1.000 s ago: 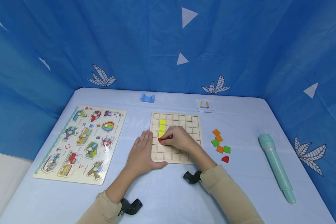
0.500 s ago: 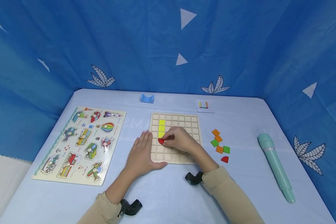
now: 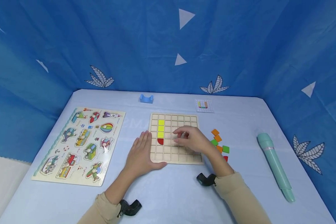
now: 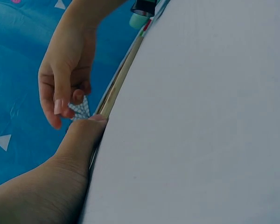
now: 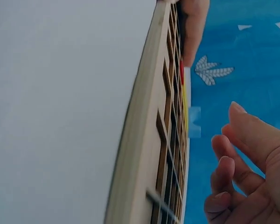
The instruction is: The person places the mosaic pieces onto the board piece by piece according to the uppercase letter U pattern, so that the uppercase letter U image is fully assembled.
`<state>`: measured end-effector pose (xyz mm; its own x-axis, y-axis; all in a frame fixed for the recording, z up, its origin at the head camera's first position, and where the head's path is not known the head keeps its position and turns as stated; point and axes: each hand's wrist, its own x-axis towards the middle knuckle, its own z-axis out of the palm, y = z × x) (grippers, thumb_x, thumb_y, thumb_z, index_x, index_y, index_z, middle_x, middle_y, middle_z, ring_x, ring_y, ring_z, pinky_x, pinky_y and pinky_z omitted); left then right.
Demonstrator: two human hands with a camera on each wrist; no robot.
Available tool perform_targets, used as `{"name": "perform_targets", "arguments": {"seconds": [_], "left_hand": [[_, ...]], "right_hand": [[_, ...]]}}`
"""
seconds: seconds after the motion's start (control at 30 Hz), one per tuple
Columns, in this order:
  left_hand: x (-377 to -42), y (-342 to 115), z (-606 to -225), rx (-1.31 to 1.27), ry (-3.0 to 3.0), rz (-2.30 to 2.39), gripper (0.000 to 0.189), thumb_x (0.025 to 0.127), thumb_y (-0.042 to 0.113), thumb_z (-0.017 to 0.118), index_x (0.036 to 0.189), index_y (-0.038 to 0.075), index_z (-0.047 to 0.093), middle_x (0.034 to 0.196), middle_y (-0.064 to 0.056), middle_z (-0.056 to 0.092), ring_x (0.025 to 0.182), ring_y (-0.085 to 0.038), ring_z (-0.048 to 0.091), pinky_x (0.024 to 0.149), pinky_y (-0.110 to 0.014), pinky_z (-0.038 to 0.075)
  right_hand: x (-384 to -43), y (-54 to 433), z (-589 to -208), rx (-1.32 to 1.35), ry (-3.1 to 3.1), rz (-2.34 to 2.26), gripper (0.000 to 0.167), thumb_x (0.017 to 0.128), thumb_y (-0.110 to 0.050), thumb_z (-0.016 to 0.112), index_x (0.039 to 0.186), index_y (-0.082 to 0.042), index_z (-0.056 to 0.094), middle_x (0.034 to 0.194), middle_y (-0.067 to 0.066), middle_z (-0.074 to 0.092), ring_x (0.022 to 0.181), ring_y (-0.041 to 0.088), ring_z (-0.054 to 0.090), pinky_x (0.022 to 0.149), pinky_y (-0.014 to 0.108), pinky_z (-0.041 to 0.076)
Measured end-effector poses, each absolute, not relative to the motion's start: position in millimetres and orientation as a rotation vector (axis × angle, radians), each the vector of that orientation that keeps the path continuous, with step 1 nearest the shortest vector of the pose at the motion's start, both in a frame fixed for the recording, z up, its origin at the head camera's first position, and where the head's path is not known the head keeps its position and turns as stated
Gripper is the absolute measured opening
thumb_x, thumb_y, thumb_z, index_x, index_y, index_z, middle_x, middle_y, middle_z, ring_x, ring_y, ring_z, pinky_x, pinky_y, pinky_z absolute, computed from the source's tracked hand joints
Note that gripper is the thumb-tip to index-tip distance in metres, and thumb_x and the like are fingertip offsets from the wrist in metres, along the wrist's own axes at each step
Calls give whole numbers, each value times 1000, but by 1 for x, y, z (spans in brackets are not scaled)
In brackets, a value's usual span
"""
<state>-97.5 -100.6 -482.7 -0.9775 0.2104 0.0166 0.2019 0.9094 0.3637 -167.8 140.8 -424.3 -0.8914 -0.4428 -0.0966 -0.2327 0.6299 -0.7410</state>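
Observation:
A wooden grid board [image 3: 182, 158] lies on the table in front of the person. In one of its columns, three yellow square tiles [image 3: 161, 128] run in a line, with a red quarter-round tile [image 3: 160, 141] directly below them. My left hand [image 3: 140, 152] rests flat at the board's left edge, fingers straight and thumb along the near edge. Over the middle of the board hovers my right hand [image 3: 191, 138], its fingers loosely bent and nothing between them. In the right wrist view, the right hand's [image 5: 252, 172] thumb and fingertips stand apart, above the board.
Right of the board lie loose orange tiles [image 3: 215, 132], green tiles [image 3: 225, 149] and a partly hidden red tile [image 3: 226, 158]. A small pattern card [image 3: 204, 106] and a blue holder [image 3: 146, 99] stand behind. A picture puzzle [image 3: 81, 146] is left, a teal microphone-shaped object [image 3: 275, 168] right.
My right hand has let go of the red quarter-round tile, which now lies in a cell below the yellow ones, and moved right. The left hand stays in place.

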Motion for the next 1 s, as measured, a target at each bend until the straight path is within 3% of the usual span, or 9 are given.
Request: {"name": "perform_targets", "arguments": {"seconds": [0.67,0.9,1.0], "left_hand": [[-96,-101,-484,339,3051,621,134,66,85,63,159,2,13,168,-13,9,157,-27,5,126,-48,12],[-97,-100,-484,341,3050,621,134,66,84,63,159,2,13,168,-14,10,157,-27,5,126,-49,13],[-97,-100,-484,338,3048,623,134,66,84,63,159,2,13,168,-13,10,157,-27,4,126,-48,12]], "right_hand": [[-161,229,-423,-290,2753,-1064,29,92,-24,72,119,-16,70,104,4,65,73,21,53,50,27,46],[-159,251,-428,-230,2793,-1033,29,92,-24,72,119,-13,71,101,6,66,84,23,55,64,25,51],[-158,257,-430,-205,2787,-1047,29,92,-23,72,118,-13,71,101,6,65,85,24,54,63,25,51]]}}
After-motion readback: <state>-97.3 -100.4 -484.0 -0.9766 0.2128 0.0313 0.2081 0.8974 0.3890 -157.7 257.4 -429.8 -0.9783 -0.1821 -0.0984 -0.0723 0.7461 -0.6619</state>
